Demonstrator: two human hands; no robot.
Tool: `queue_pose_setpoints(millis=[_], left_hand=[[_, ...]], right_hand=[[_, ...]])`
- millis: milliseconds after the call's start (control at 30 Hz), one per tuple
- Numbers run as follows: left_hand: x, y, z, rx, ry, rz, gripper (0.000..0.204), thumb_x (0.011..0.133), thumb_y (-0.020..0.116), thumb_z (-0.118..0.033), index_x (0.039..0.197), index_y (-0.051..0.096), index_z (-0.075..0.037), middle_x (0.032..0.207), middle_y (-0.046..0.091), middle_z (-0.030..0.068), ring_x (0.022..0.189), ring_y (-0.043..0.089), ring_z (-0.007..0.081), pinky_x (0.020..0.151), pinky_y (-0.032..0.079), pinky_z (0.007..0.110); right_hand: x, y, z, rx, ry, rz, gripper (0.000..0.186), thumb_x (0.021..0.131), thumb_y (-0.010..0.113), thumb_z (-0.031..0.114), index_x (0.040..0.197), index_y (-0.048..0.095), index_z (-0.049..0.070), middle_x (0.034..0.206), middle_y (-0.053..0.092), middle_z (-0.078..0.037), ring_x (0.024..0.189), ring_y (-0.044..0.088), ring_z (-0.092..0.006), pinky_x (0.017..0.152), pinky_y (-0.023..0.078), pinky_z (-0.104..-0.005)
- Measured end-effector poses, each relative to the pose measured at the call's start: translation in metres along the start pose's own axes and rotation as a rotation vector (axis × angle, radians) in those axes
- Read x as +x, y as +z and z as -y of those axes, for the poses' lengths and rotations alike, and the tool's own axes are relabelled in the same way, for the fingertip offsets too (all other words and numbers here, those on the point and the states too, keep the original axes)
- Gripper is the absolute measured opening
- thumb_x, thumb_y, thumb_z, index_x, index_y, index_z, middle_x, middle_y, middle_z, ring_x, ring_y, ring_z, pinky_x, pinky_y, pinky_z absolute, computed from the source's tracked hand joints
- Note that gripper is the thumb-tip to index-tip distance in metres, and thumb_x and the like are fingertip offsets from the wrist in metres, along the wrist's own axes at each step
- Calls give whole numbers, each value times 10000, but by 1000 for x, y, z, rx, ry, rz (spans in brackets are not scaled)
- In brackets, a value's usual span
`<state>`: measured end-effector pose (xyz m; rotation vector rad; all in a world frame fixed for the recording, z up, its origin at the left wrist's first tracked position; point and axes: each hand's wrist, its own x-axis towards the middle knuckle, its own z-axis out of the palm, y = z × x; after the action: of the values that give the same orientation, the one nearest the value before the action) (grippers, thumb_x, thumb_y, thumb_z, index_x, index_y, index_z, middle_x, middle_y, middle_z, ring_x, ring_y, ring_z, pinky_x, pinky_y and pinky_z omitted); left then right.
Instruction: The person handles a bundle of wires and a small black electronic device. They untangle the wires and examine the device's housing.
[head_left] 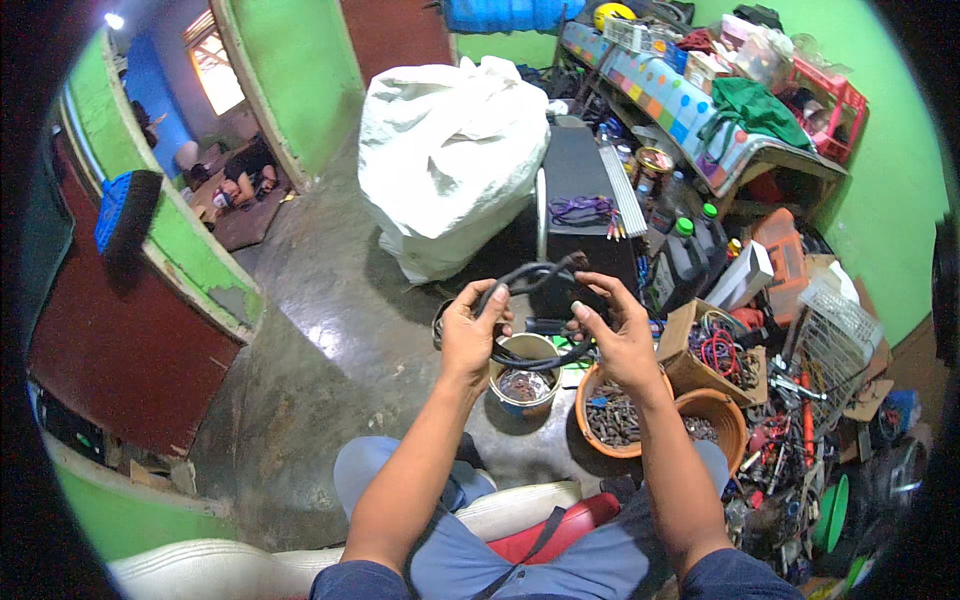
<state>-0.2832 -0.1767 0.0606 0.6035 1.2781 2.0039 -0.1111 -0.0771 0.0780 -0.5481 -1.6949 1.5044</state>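
A black cable wound into a loose coil is stretched between my two hands, above my lap. My left hand grips the coil's left side, with the thumb pressed over the strands. On the other side, my right hand pinches the coil between thumb and fingers. One cable end, with a brownish tip, sticks up near the right fingertips. Beneath the coil stands a pale bucket with some metal bits inside. An orange basin full of small metal parts sits under my right wrist.
A big white sack stands ahead, beside a black case topped with purple cables. To the right are a cardboard box of wires, a second orange basin, black jugs and piled tools. A person lies beyond the doorway.
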Motion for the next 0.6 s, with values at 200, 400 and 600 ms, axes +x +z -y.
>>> queue_pose_setpoints(millis=[200,400,600], left_hand=[[1,-3,-6,-85,-14,-19,229,973,665,-258,1003,620,-35,771,627,39,611,597,113,532,513,261],[5,-15,-8,44,-6,-94,217,958,689,-226,914,644,-18,709,577,13,582,563,100,507,495,257],[11,-13,-13,363,103,-121,243,901,755,-199,969,674,20,707,609,0,583,537,69,521,448,235]], right_hand=[[9,9,-2,154,61,63,352,1012,560,106,1358,542,46,1050,674,-94,825,653,-113,707,535,-255],[26,28,-19,196,43,82,316,1022,552,135,1323,579,44,928,694,-82,740,628,-98,640,518,-254],[34,30,-29,280,86,46,286,1014,580,164,1266,625,37,902,700,-84,706,603,-80,577,506,-240]])
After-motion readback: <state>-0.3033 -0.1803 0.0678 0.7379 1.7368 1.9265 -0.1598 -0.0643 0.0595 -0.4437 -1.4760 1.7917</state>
